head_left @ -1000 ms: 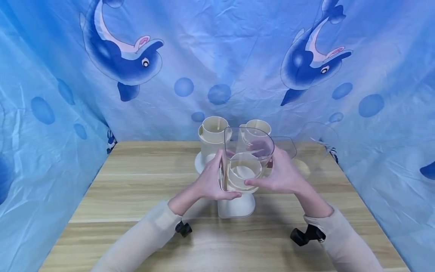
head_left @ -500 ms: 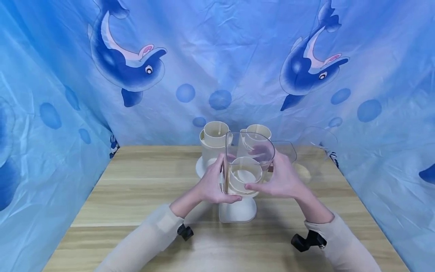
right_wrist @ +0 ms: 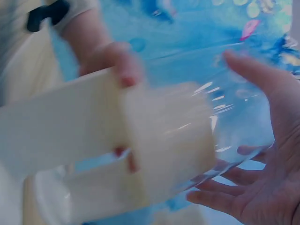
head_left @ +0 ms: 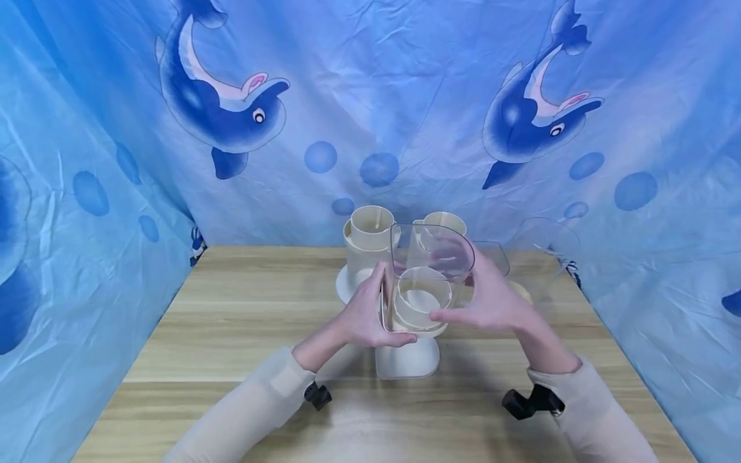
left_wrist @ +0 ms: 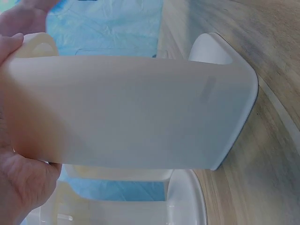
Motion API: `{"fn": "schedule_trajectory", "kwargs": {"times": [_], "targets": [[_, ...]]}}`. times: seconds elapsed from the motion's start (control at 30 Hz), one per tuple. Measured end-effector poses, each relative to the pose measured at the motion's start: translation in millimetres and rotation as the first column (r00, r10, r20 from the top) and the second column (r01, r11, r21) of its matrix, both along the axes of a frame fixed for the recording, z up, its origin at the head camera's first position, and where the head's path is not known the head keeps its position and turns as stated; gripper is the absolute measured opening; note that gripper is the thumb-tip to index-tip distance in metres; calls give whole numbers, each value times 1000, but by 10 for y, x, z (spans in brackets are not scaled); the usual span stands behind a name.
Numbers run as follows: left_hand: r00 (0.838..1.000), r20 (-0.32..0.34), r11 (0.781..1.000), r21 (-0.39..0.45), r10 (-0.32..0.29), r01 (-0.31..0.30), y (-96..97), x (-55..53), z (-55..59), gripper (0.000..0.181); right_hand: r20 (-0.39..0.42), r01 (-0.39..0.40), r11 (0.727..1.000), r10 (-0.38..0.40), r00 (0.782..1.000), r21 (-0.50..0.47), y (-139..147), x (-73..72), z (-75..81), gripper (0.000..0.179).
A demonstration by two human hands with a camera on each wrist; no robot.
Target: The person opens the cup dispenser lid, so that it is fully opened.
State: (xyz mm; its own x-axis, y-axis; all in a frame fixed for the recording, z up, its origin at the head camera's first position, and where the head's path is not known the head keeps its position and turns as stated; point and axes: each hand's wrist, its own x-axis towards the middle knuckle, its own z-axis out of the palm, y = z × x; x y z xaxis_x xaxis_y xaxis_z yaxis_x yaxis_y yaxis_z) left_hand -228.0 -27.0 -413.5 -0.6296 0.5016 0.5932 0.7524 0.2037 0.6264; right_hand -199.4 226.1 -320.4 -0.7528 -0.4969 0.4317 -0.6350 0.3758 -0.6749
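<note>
A pale plastic stand [head_left: 408, 359] with a flat foot and an upright back panel [left_wrist: 117, 112] stands on the table. Near its top is a round cream cup-shaped part [head_left: 421, 308]. My left hand [head_left: 365, 318] grips the back panel from the left side, its thumb toward me. A clear plastic cover [head_left: 408, 254], rounded at one side, is round the cup-shaped part and rises above it. My right hand [head_left: 498, 299] holds this cover from the right, thumb in front and fingers behind. Blur in the right wrist view hides where cover and stand meet.
Two similar pale stands stand behind, one at left [head_left: 370, 241] and one at right [head_left: 444, 225]. More clear covers [head_left: 547, 238] lie at the back right, beside a small cream disc [head_left: 521, 290]. A blue dolphin curtain [head_left: 382, 77] encloses the wooden table [head_left: 243, 308].
The head view shifts slightly. Both hands keep their holds, and the stand and clear cover stay nearly in place; the right hand moves very slightly to the right.
</note>
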Motion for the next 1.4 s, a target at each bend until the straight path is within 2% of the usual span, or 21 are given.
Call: {"fn": "schedule_trajectory", "kwargs": {"times": [0.1, 0.2, 0.3, 0.53, 0.73, 0.9, 1.1, 1.27, 1.4], "targets": [[1000, 5, 1000, 4, 5, -5, -23, 11, 13, 97, 18, -68, 997, 68, 998, -23, -54, -48, 238, 110], [1000, 10, 1000, 9, 11, -11, -42, 13, 15, 96, 17, -79, 996, 79, 997, 44, -122, -92, 454, 97], [1000, 22, 1000, 3, 18, -19, -46, 7, 12, 97, 20, -72, 990, 70, 997, 121, -166, -87, 581, 89], [999, 35, 1000, -19, -8, 9, -13, -9, 16, 84, -1, -26, 992, 27, 1000, 123, -145, 14, 609, 93], [999, 39, 1000, -22, 0, 1, -8, -21, 19, 97, -3, -34, 995, 35, 999, 95, -125, -57, 593, 87], [999, 29, 1000, -20, -18, 19, 2, -22, 20, 97, 9, -37, 995, 37, 999, 89, -113, -133, 614, 79], [999, 26, 999, -18, -35, 36, -2, 12, 8, 94, -7, -33, 993, 34, 999, 112, -104, -83, 590, 80], [999, 32, 999, -25, -20, 21, -9, 5, -5, 94, -100, -11, 990, 25, 995, 138, -88, 34, 636, 92], [998, 46, 999, -19, -33, 34, 6, -27, -5, 102, -181, 36, 985, -5, 983, 166, 2, 122, 827, 95]]}}
